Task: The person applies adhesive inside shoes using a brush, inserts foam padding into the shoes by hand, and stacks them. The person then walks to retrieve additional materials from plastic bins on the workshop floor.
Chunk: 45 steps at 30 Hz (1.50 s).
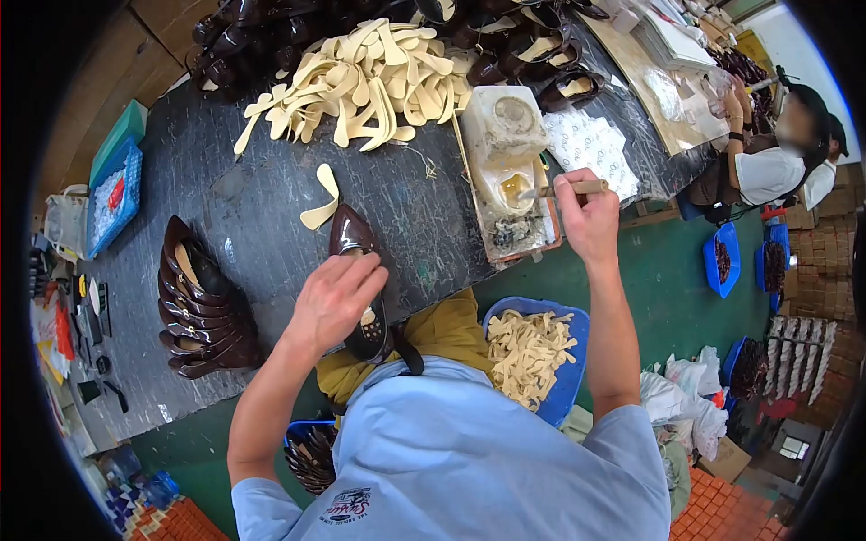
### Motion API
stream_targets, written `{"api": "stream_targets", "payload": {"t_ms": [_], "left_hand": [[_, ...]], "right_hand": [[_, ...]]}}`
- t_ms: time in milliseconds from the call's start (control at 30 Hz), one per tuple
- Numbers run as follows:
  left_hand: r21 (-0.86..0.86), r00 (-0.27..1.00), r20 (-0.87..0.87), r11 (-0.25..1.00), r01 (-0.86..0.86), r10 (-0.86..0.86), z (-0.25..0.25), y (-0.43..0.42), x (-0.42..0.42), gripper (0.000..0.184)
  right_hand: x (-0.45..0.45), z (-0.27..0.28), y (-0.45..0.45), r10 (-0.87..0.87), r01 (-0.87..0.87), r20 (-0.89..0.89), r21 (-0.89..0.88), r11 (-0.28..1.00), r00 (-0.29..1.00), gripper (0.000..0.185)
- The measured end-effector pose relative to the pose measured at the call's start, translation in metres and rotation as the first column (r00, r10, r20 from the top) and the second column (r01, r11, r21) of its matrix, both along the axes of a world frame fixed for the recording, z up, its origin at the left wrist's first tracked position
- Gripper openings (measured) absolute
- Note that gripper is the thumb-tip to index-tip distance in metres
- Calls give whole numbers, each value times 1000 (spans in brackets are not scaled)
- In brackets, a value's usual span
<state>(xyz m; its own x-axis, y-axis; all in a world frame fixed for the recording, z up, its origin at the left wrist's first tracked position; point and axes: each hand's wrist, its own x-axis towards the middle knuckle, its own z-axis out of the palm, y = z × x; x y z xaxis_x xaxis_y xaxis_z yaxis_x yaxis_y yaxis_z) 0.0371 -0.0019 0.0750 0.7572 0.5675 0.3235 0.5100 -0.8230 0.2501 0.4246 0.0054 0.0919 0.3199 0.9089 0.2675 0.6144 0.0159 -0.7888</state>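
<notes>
My left hand (341, 299) is closed over a dark brown pointed shoe (354, 230) at the table's edge, its fingers at the shoe's opening. Part of the shoe is hidden under the hand. In my right hand (588, 215) is a brush (591, 187) with a pale handle. The brush's tip reaches into a small cup of yellowish glue (516, 188) on a stained board. A cream insole piece (323, 198) lies on the table just beyond the shoe's toe. To the left stands a row of several glossy brown shoes (203, 302).
A big heap of cream insole pieces (370, 77) covers the table's far side, with more brown shoes (532, 45) behind. A blue tub (582, 347) of such pieces stands by my lap. At right, another person (767, 171) sits working. A blue basket (131, 194) stands at left.
</notes>
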Motion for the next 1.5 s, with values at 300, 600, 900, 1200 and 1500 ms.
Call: {"api": "stream_targets", "payload": {"t_ms": [300,600,900,1200,1500], "left_hand": [[47,989,71,991,123,-126,-39,12,32,39],[-191,984,60,969,-155,169,-55,8,25,44],[-805,463,356,518,-289,812,-49,-77,-47,43],[-710,676,82,519,-477,733,-58,-140,-8,118],[-704,646,118,522,-481,754,-64,-139,-7,115]], "right_hand": [[27,-9,-10,-303,294,-407,-87,952,862,16],[-10,-19,-26,1,-16,-980,-2,1000,200,25],[-132,-18,-79,294,-352,-546,-2,936,785,13],[-205,-69,-58,603,-601,68,215,769,795,24],[-188,-17,-68,556,-659,-373,-252,709,742,7]]}}
